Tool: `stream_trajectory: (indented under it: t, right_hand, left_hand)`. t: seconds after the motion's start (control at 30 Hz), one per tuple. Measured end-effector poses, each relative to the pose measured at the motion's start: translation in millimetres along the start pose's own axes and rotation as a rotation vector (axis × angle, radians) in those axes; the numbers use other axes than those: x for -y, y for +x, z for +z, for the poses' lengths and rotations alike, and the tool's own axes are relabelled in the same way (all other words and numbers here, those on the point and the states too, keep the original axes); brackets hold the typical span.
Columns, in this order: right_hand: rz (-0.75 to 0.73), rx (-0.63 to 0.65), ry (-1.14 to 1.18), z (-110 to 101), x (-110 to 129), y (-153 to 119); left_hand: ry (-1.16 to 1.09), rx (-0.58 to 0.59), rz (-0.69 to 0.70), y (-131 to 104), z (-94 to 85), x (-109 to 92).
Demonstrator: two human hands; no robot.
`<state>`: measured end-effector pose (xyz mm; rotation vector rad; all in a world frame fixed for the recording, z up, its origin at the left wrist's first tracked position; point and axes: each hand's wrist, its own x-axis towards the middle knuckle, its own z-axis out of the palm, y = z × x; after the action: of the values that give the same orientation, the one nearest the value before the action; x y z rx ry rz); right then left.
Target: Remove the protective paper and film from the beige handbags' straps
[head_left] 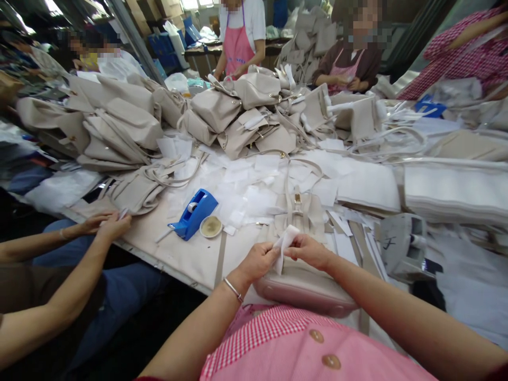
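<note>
Between my two hands is a thin white sheet of wrapping (pixel 286 239), soft and partly folded. My left hand (pixel 260 260) pinches its left side, and my right hand (pixel 308 251) grips its right edge. Right below them a beige handbag (pixel 307 288) lies on the table against my pink apron, its rounded base toward me. The bag's strap and gold buckle (pixel 297 200) stretch away beyond my hands. What the sheet wraps, if anything, is hidden by my fingers.
A blue tape dispenser (pixel 195 214) and a small round tin (pixel 210 226) stand left of my hands. A grey tape dispenser (pixel 405 246) is at right, near stacked white sheets (pixel 456 190). Beige bags (pixel 238 106) pile up behind. A co-worker's hands (pixel 113 225) are at left.
</note>
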<state>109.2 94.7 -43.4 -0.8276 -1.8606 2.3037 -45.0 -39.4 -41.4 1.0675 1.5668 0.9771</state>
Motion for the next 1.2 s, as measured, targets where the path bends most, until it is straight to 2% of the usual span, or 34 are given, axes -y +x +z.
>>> stream_trajectory:
  t: [0.1,0.2,0.33,0.4,0.47,0.57,0.67,0.73,0.87,0.97,1.03,1.2]
  right_hand:
    - [0.035,-0.107,-0.041,9,-3,2]
    - [0.028,-0.112,-0.065,14,-5,3]
    - [0.022,-0.156,-0.123,14,-6,6]
    - [0.017,-0.198,-0.12,14,-6,8]
    - [0.016,-0.196,-0.076,14,-5,9]
    - [0.017,-0.19,0.006,16,-3,5]
    - [0.024,-0.211,0.052,16,0,1]
    - [0.029,-0.218,0.074,12,1,2]
    - [0.012,-0.155,0.104,4,-1,3]
    - [-0.032,-0.098,0.106,3,-6,-1]
    - [-0.057,-0.067,0.101,1,-11,-2]
    - [-0.052,-0.012,0.036,-4,-14,-2]
  left_hand:
    - [0.056,-0.012,0.006,-1,3.2,-7]
    - [0.13,-0.03,0.038,-4,3.3,-14]
    - [0.032,0.11,0.084,-12,-5.5,-18]
    - [-0.052,0.155,0.053,-15,-8.1,-18]
    - [0.0,0.1,0.008,-16,-5.2,-17]
    - [0.284,-0.052,-0.004,-14,7.8,-16]
    - [0.444,-0.078,0.016,-12,14.5,-16]
    - [0.384,0.008,0.008,-8,8.5,-16]
    - [-0.025,0.223,-0.109,-2,-10.4,-18]
    - [-0.175,0.267,-0.159,-4,-13.0,-19]
    - [-0.142,0.232,-0.143,-3,-10.1,-18]
    - [0.051,0.027,-0.054,-2,2.3,-18]
